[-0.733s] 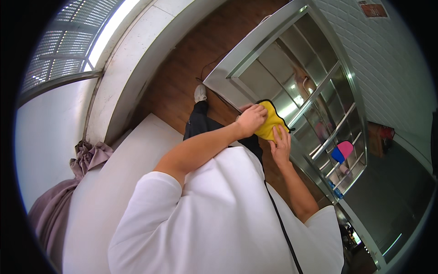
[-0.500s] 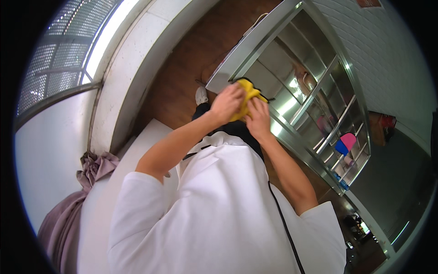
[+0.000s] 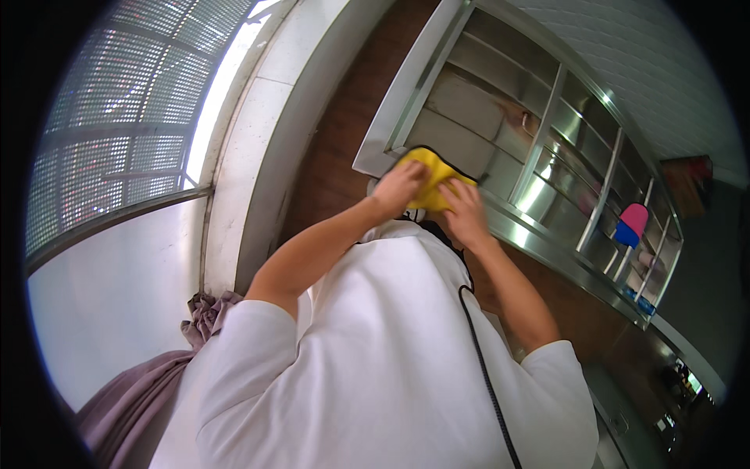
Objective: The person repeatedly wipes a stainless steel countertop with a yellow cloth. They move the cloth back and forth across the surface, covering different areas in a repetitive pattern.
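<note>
Near steel rack: left hand, right hand are gripping yellow cloth
Fingers: grasping it, blur hiding tightness
Black trim: risking rack snag if grip's slackening

Head cam: left fisheye of the worn pair, looking down past the wearer's chest.
Wide view, close range: white shirt fills lower centre, nearest the lens; left hand and right hand sit about mid-frame beyond it. Coverage runs from mesh window upper left to metal-framed unit upper right. Straight edges bow, corners go black.
</note>
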A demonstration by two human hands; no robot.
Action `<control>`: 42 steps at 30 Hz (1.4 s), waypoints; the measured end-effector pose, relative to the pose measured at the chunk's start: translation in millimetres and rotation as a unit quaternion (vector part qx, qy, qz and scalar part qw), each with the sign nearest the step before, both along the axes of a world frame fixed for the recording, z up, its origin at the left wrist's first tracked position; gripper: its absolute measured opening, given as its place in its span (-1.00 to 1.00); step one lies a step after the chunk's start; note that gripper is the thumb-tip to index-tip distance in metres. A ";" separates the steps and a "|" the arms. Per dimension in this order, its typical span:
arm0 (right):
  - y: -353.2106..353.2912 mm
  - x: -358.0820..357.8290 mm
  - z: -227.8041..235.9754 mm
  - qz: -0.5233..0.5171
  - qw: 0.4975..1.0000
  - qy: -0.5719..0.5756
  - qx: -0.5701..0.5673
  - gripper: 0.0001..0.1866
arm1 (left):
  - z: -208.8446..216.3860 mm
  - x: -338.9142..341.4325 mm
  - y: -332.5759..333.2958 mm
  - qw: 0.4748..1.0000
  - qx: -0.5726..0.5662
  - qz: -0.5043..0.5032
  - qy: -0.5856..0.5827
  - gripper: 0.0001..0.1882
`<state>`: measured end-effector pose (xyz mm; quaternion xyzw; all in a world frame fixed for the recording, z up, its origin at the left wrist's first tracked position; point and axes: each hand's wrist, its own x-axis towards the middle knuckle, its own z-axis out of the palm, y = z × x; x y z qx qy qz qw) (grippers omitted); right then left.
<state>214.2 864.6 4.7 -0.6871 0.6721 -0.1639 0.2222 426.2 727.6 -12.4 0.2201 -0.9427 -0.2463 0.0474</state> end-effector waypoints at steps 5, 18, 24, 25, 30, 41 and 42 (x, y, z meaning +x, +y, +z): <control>60.5 -65.4 6.1 -0.049 0.998 -0.008 0.034 -0.23 | -0.1 -72.4 45.6 0.998 -0.017 -0.064 -0.007 -0.50; 40.5 -7.7 7.2 -0.157 0.988 0.001 0.007 -0.33 | 16.0 -35.9 -5.2 0.989 0.045 -0.141 -0.002 -0.39; -37.6 81.6 0.1 -0.149 0.989 -0.004 0.002 -0.42 | 11.1 51.3 -79.8 0.968 -0.109 -0.227 0.018 -0.45; -53.7 100.7 -0.9 -0.163 0.987 0.001 0.010 -0.43 | 10.1 66.0 -92.1 0.968 -0.102 -0.228 0.022 -0.48; -121.3 185.1 -2.3 -0.237 0.972 -0.011 0.006 -0.43 | -0.6 116.4 -160.4 0.950 -0.113 -0.292 0.003 -0.40; -209.3 237.4 -12.2 -0.503 0.863 0.042 -0.027 -0.21 | -10.0 6.3 -294.1 0.933 -0.059 -0.343 0.088 -0.33; -202.6 240.5 -8.4 -0.501 0.864 0.050 -0.003 -0.22 | -9.0 3.4 -291.1 0.927 -0.061 -0.358 0.088 -0.41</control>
